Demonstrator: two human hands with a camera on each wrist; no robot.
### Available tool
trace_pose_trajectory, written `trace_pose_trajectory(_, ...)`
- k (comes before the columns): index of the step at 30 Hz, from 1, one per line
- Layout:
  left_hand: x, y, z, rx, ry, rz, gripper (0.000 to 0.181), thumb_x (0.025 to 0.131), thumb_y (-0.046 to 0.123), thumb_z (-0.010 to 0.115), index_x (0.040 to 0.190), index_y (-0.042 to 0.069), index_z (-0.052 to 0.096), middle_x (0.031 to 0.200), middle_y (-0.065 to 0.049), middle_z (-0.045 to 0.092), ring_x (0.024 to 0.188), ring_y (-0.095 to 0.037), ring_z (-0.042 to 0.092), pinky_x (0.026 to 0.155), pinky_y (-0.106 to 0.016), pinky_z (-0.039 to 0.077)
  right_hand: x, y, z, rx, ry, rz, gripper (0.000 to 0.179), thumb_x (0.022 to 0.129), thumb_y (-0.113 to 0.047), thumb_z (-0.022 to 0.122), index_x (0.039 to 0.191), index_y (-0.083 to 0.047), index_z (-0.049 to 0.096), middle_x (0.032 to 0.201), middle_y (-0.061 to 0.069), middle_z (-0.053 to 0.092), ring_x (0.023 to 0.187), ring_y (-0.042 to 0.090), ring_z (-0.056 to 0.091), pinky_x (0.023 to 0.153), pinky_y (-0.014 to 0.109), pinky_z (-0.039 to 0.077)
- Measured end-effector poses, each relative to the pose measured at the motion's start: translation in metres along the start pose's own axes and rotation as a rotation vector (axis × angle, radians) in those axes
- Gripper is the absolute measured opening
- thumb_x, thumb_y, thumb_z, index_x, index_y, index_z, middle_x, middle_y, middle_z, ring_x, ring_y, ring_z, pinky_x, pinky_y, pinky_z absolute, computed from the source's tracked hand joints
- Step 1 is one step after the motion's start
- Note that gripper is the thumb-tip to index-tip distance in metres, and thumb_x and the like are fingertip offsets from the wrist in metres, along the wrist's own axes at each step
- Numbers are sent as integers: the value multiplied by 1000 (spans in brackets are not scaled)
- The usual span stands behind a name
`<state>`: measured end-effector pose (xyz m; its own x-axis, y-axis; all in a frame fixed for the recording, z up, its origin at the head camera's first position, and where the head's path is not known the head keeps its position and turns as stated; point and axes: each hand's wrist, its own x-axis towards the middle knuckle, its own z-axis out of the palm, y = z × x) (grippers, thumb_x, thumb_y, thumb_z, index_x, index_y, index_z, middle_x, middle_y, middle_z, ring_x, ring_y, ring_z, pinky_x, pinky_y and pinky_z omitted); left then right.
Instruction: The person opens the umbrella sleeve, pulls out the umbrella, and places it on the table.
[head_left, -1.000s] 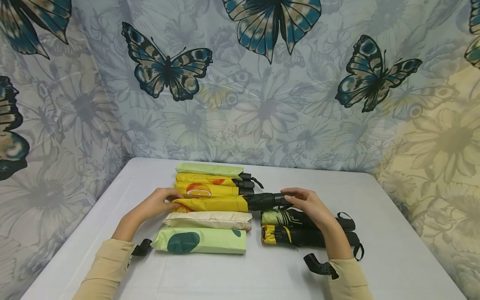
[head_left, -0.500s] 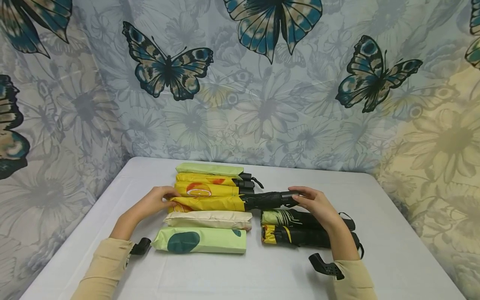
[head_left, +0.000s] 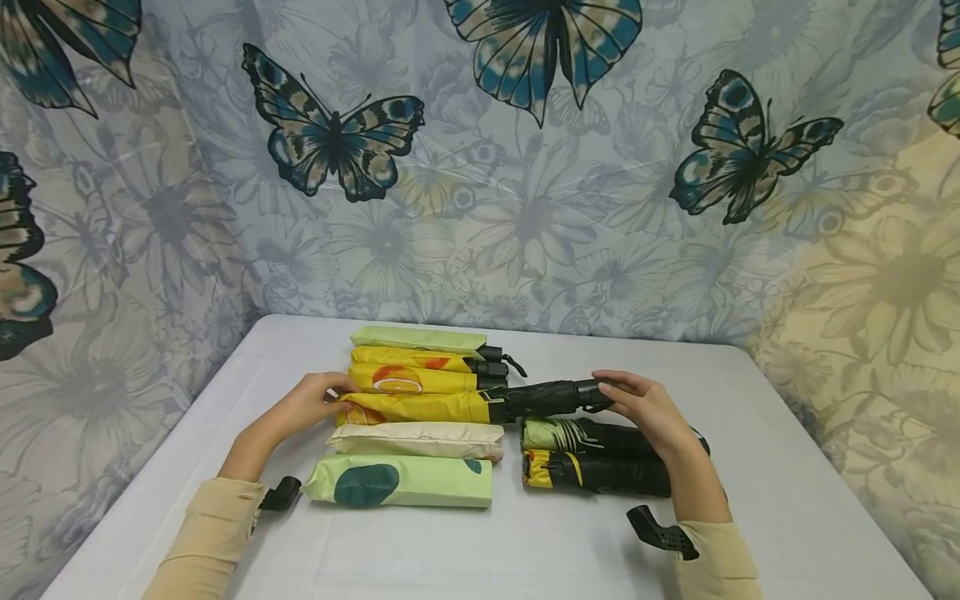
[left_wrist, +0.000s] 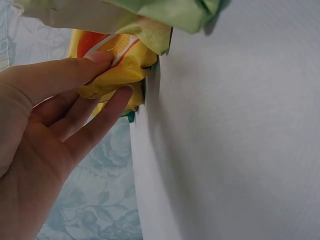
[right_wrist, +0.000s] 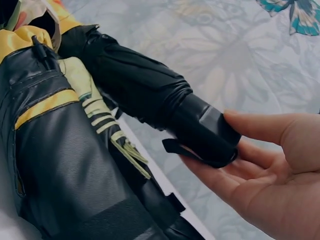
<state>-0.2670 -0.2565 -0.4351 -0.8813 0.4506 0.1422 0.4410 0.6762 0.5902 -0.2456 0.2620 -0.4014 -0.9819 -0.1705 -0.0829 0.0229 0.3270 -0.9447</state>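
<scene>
A compact folding umbrella, black where it shows, sticks out of a yellow sleeve printed with orange fruit; the rest of it is hidden inside. My left hand pinches the sleeve's left end, thumb on one side and fingers on the other, as the left wrist view shows on the crumpled yellow fabric. At the other end my right hand holds the black handle between thumb and fingers. A wrist strap loops from that handle.
Behind lie a light green sleeved umbrella and two yellow ones. In front are a cream sleeve and a green sleeve. Two bare black umbrellas, one green-patterned, one yellow-striped, lie under my right forearm. White cloth covers the table.
My right hand has moved right with the handle, and more of the black umbrella shows outside the yellow sleeve. My left hand has shifted slightly left, still pinching the sleeve's end.
</scene>
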Motion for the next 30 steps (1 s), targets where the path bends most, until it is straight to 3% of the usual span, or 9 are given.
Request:
trace_pose_trajectory(5, 0, 0, 0, -19, 0, -13, 19, 85, -1, 70, 103, 5, 71, 100, -11, 71, 93, -25, 66, 72, -25, 56, -3, -4, -3, 25, 38, 14, 63, 97, -41, 58, 144, 0, 45, 147, 12, 42, 106, -11, 52, 91, 13, 50)
trace_pose_trajectory(8, -1, 0, 0, -25, 1, -16, 19, 85, -1, 70, 103, 5, 71, 100, -11, 71, 93, -25, 66, 72, -25, 56, -4, -6, -6, 44, 70, 5, 64, 97, -40, 58, 143, 3, 44, 131, -1, 53, 101, -8, 59, 88, 13, 51)
trace_pose_trajectory(12, -1, 1, 1, -29, -2, -26, 19, 85, -1, 70, 103, 5, 71, 101, -11, 71, 94, -25, 66, 72, -25, 56, -6, -8, -9, 76, 107, 1, 65, 97, -40, 59, 143, 4, 44, 114, -15, 56, 96, -4, 64, 86, 13, 53)
trace_pose_trajectory(20, -1, 2, 1, -44, -18, -56, 21, 86, 1, 71, 106, 6, 70, 101, -9, 70, 95, -23, 65, 74, -26, 56, -8, -12, -11, 150, 162, -43, 64, 97, -35, 60, 141, 8, 43, 107, -16, 60, 90, -1, 68, 84, 15, 55)
trace_pose_trajectory(26, 0, 2, 1, -44, -12, -47, 23, 87, 3, 70, 110, 3, 69, 105, -13, 71, 96, -26, 66, 78, -33, 58, -9, -14, -11, 209, 177, -46, 63, 97, -33, 61, 141, 9, 43, 106, -14, 60, 88, 1, 67, 82, 16, 56)
trace_pose_trajectory(30, 0, 3, 1, -44, -15, -48, 22, 86, 3, 70, 108, 4, 69, 103, -11, 70, 96, -26, 66, 77, -32, 58, -9, -14, -11, 248, 188, -51, 60, 97, -30, 60, 140, 8, 44, 108, -13, 60, 88, 1, 67, 82, 17, 57)
